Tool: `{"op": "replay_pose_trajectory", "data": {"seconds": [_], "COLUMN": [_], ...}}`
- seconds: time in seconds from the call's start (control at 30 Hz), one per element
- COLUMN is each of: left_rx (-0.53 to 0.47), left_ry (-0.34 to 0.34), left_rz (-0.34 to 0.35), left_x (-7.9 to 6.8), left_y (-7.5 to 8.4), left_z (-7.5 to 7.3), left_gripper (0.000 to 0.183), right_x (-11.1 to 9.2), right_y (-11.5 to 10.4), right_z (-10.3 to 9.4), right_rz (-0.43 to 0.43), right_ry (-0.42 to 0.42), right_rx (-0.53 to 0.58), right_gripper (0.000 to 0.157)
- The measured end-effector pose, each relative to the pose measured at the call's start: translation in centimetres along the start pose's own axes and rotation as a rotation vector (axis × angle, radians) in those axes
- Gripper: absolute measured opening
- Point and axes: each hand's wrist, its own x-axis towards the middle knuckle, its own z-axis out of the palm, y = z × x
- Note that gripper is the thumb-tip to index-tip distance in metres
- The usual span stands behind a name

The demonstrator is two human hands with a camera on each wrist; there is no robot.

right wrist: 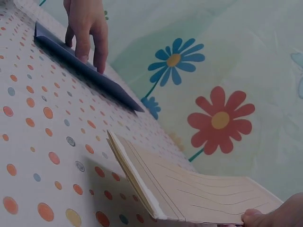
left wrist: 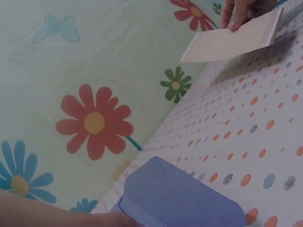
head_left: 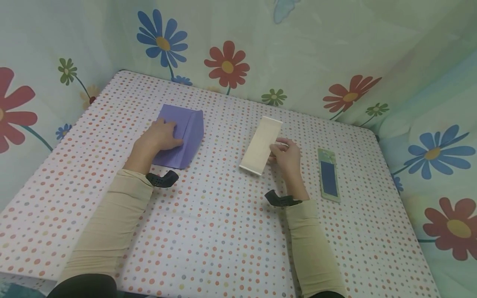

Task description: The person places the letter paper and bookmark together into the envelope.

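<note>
I had the left hand (head_left: 158, 136) resting on a purple envelope (head_left: 191, 134) toward the left of the dotted counter (head_left: 216, 231). That grip was released: the fingers lay extended over the paper, the thumb reaching across toward the fold, and nothing was clasped between them. The envelope's flap spread out on its right side, facing the other hand.

The right hand (head_left: 287, 155) was grasping a cream card (head_left: 261, 145), its grip pinched on the long right edge with the thumb on the upper face. I saw the card raised above the counter, its shadow falling below it in the left wrist view. Up close in the right wrist view, one short end showed layers, and thin lines ran across the face.

To the right of that hand, well apart from the envelope, lay a narrow green item (head_left: 329, 178) with a dark blue panel; it looked like a packet, but it was too small in my head view to be sure. Behind the counter hung a flowered cloth (head_left: 298, 54). Beige sleeves (head_left: 108, 223) covered both forearms.
</note>
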Motion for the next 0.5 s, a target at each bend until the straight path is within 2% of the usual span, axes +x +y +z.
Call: {"op": "replay_pose_trajectory", "data": {"seconds": [0.5], "left_rx": [0.0], "left_ry": [-0.016], "left_rz": [-0.003], "left_x": [-0.05], "left_y": [-0.03], "left_z": [-0.08], "left_gripper": [0.072], "right_x": [-0.36], "right_y": [-0.74], "right_z": [0.03], "right_rz": [0.015], "right_ry": [-0.027], "right_rx": [0.061], "right_gripper": [0.044]}}
